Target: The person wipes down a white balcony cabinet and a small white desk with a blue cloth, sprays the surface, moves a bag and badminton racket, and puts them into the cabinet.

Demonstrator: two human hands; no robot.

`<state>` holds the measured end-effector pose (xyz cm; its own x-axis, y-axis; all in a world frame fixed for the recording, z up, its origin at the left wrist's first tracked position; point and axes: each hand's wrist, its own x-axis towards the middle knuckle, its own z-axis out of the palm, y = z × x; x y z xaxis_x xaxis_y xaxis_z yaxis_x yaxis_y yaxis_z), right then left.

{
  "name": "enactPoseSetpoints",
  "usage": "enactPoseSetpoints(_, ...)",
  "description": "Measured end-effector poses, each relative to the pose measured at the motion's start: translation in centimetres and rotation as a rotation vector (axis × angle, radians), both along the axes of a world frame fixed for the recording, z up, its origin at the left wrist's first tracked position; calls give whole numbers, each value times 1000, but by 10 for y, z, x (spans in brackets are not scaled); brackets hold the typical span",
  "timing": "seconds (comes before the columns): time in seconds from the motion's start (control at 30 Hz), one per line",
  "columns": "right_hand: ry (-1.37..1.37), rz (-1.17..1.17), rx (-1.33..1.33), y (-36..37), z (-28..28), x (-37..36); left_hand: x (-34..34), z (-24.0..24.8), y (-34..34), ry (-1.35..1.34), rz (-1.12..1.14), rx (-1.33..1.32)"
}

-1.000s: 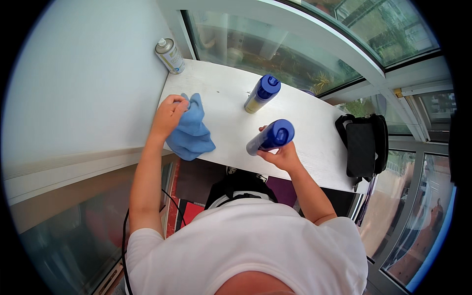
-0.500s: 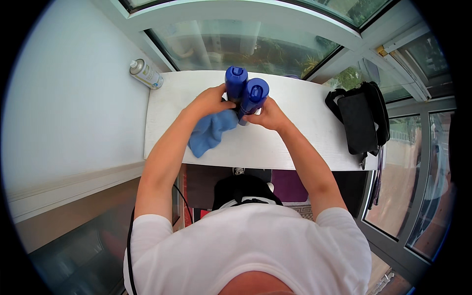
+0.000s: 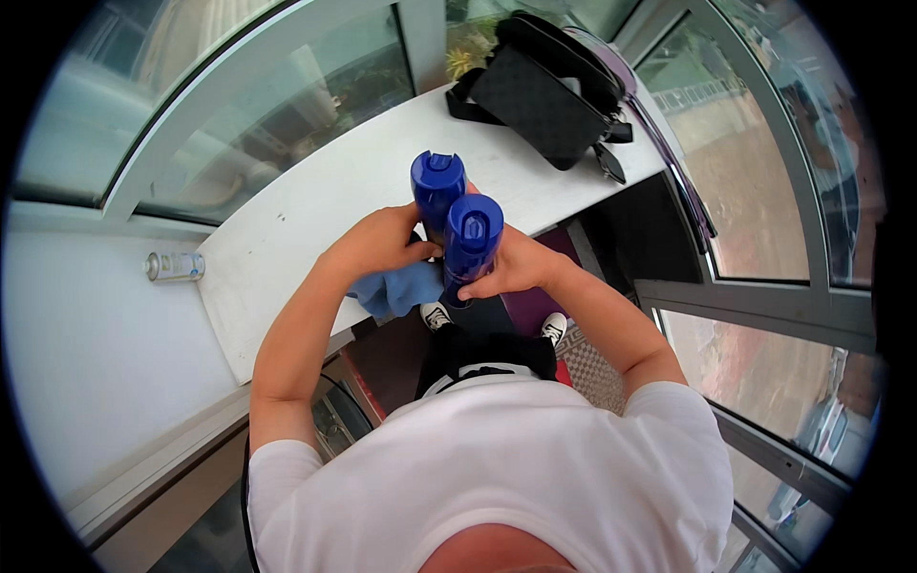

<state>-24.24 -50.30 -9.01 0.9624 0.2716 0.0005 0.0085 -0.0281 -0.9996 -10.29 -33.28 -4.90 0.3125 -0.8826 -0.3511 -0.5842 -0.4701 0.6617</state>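
Observation:
My left hand (image 3: pixel 377 239) is closed round a tall blue spray can (image 3: pixel 438 186) with a blue cap. A blue cloth (image 3: pixel 399 289) hangs below that hand, bunched beside the cans; the fingers hide how it is held. My right hand (image 3: pixel 516 263) grips a second blue spray can (image 3: pixel 473 239), its thumb along the lower side. Both cans are held side by side and touch or nearly touch, the second one nearer to me. They are over the front edge of the white table (image 3: pixel 296 248), caps up.
A black bag (image 3: pixel 535 95) with a strap and dangling keys lies at the table's far right end. A light-coloured spray can (image 3: pixel 174 266) stands at the left end by the wall. Glass windows (image 3: pixel 287 124) line the back. My shoes (image 3: pixel 435 315) show below.
My view and body have turned to the right, so the table now slants and the bag is further toward the middle. Both cans and the cloth have come nearer, to the table's front edge.

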Motion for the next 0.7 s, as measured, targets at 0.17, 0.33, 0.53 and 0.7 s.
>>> enactPoseSetpoints(0.17,-45,-187,-63,-68,-12,-104,-81,-21,-89,15,-135,75)
enactPoseSetpoints(0.33,-85,-334,-50,-153,-40,-207,-165,-52,-179,221,-216,-91)
enactPoseSetpoints(0.53,57,-460,-121,-225,-67,-302,-249,-106,-273,286,-251,-150)
enactPoseSetpoints(0.7,-60,-635,-327,-258,-100,-356,-298,-133,-333,313,-279,-128)
